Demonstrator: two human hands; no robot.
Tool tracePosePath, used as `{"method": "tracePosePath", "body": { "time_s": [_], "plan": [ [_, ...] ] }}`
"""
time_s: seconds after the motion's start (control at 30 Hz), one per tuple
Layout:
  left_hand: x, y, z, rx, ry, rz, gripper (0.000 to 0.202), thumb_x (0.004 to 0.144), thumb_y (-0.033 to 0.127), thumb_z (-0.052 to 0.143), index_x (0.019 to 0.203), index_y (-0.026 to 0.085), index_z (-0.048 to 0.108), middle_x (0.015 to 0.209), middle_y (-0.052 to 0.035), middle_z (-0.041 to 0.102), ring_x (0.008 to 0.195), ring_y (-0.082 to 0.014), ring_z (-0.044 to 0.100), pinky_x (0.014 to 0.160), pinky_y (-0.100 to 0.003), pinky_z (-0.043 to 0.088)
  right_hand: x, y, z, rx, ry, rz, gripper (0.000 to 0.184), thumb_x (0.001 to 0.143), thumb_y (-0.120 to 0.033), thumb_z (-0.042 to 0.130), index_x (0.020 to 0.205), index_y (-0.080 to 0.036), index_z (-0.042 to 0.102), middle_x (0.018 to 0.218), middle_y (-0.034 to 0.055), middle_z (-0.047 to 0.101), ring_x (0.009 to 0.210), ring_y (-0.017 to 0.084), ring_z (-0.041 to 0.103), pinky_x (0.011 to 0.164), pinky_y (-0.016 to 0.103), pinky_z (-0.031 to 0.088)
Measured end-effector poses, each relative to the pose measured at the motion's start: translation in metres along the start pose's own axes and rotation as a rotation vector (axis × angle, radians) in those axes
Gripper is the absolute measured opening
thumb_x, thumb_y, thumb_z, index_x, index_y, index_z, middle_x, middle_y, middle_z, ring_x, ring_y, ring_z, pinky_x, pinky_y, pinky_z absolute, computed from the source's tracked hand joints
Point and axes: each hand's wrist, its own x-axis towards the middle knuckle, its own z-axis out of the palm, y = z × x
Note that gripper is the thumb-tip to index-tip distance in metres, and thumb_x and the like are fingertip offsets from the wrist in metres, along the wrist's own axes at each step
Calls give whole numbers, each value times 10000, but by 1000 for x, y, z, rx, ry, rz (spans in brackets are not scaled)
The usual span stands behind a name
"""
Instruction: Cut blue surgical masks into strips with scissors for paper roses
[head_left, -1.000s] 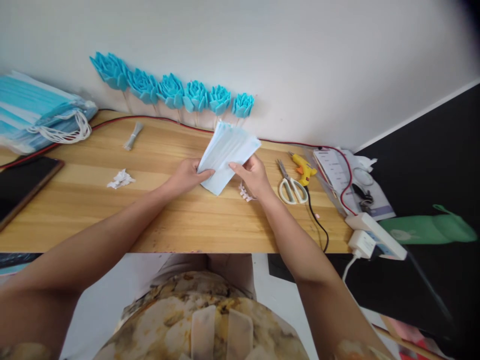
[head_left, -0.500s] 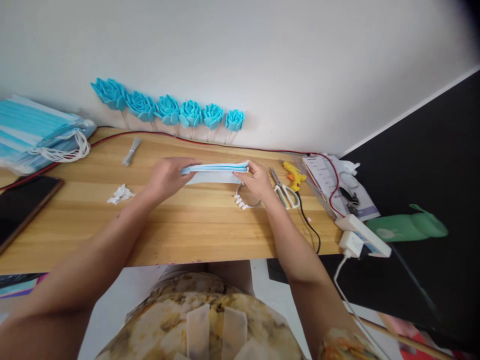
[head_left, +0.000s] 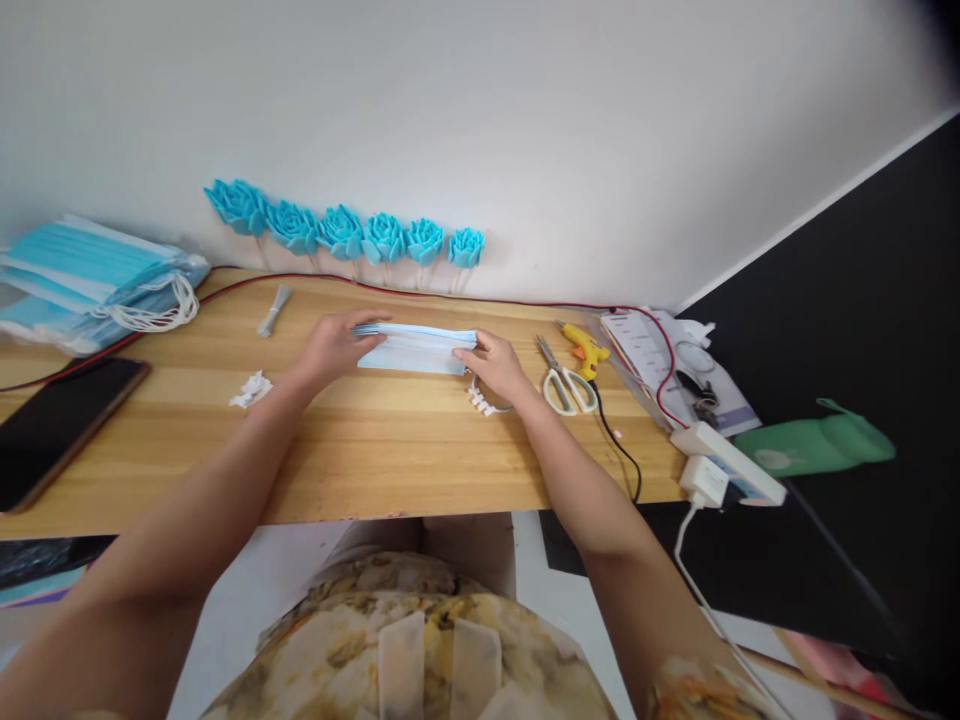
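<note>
A stack of pale blue face masks (head_left: 417, 352) lies stretched between my two hands, just above the table. My left hand (head_left: 336, 346) pinches its left end, thumb in front and fingers behind. At the opposite end, my right hand (head_left: 496, 364) grips the stack the same way. Its white underside faces me, and the layered edge runs along the top. A ring with white tabs (head_left: 484, 402) rests on the table under my right hand, partly covered by it. Scissors with white handles (head_left: 568, 388) lie just right of that hand.
Several blue flowers on sticks (head_left: 341, 233) lean against the wall. More masks (head_left: 90, 265) are piled at the left, near a phone (head_left: 67, 420) and white scraps (head_left: 251, 389). A yellow glue gun (head_left: 585, 348), power strip (head_left: 731, 465) and green bottle (head_left: 817, 443) are on the right.
The mask stack has tilted so more of its white face shows. Both hands have shifted slightly left with it, still gripping its ends. The camera view has moved a little.
</note>
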Motion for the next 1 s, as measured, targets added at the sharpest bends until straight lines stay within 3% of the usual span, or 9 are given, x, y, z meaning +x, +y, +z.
{"method": "tracePosePath", "body": {
  "time_s": [0.2, 0.37, 0.57, 0.8, 1.0],
  "plan": [
    [-5, 12, 5, -393, 100, -83, 518, 695, 418, 791, 1145, 165, 738, 771, -23, 697, 652, -161, 592, 573, -249, 435, -2, -3, -2, 206, 28, -37, 331, 822, -457, 657, 980, -165, 669, 900, 27, 709, 798, 162, 614, 738, 273, 480],
    [-11, 28, 10, -651, 54, -214, 471, 574, 375, 874, 961, 162, 710, 676, 20, 648, 566, -121, 544, 509, -224, 408, -3, -2, 1, 318, 103, 27, 407, 821, -559, 665, 901, -160, 682, 807, 9, 680, 697, 129, 544, 636, 239, 444],
    [-12, 33, 16, -678, 90, -285, 431, 544, 364, 883, 865, 170, 671, 640, 35, 628, 546, -110, 531, 480, -209, 381, -1, -5, 4, 444, 116, 52, 537, 743, -506, 768, 1163, -183, 681, 1055, 35, 734, 857, 147, 633, 761, 248, 509],
    [-9, 26, 15, -695, 184, -249, 302, 590, 301, 821, 812, 191, 649, 641, 50, 600, 532, -88, 480, 483, -198, 357, 0, 2, 8, 435, 41, 163, 408, 653, -525, 824, 813, -169, 706, 734, -9, 680, 663, 133, 578, 648, 264, 490],
    [-6, 19, 17, -575, 259, -133, 174, 653, 272, 807, 760, 198, 691, 710, 18, 648, 599, -117, 532, 518, -223, 375, -4, -6, 6, 378, -70, 171, 405, 656, -529, 803, 796, -166, 694, 695, -19, 641, 622, 125, 540, 612, 268, 465]
  ]
}}
